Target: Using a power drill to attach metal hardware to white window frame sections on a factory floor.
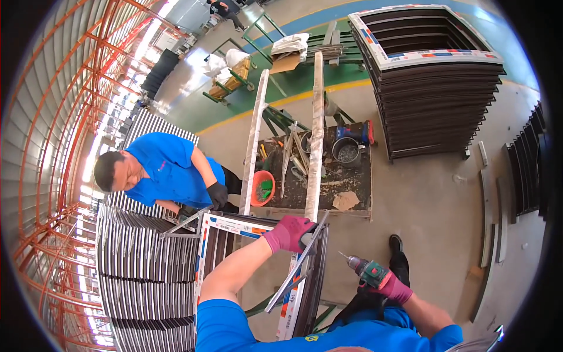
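My left hand, in a pink glove, is closed on a long grey hinged metal strip at the corner of a dark frame with printed white film. The strip slants across the frame's right side. In my right hand, also pink-gloved, is a green and black cordless drill. Its thin bit points left toward the frame without touching it. A co-worker in a blue shirt stands across the frame's far left corner. That person's dark-gloved hands are at a similar metal strip.
Two pale rails run away from the frame. Below them, a low bench bears an orange bowl, a metal pot and loose tools. Tall frame stacks stand far right and left. Long profiles lie on the right floor.
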### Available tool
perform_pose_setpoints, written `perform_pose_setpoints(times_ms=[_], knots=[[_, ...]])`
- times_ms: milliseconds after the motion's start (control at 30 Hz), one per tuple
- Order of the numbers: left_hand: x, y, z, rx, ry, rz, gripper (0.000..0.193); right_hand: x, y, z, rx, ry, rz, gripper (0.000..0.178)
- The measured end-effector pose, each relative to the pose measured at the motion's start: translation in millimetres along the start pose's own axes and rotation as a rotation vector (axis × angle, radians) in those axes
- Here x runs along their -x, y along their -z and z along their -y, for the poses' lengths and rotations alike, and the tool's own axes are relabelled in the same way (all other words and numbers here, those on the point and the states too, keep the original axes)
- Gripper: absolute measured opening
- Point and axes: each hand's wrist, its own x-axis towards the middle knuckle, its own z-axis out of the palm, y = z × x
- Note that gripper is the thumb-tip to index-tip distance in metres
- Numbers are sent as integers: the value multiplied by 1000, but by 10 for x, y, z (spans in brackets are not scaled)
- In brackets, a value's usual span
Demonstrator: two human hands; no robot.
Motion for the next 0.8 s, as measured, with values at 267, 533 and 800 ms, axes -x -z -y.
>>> perform_pose_setpoints(times_ms=[267,533,800], knots=[[48,-114,293,-161,-29,-69,74,-74,-114,-535,-863,-393,-62,39],[-53,-230,351,37,-104,-81,89,-183,-227,-409,-36,63,118,50],[-19,-225,313,-32,-132,-64,90,-251,-505,-671,-100,18,171,47]])
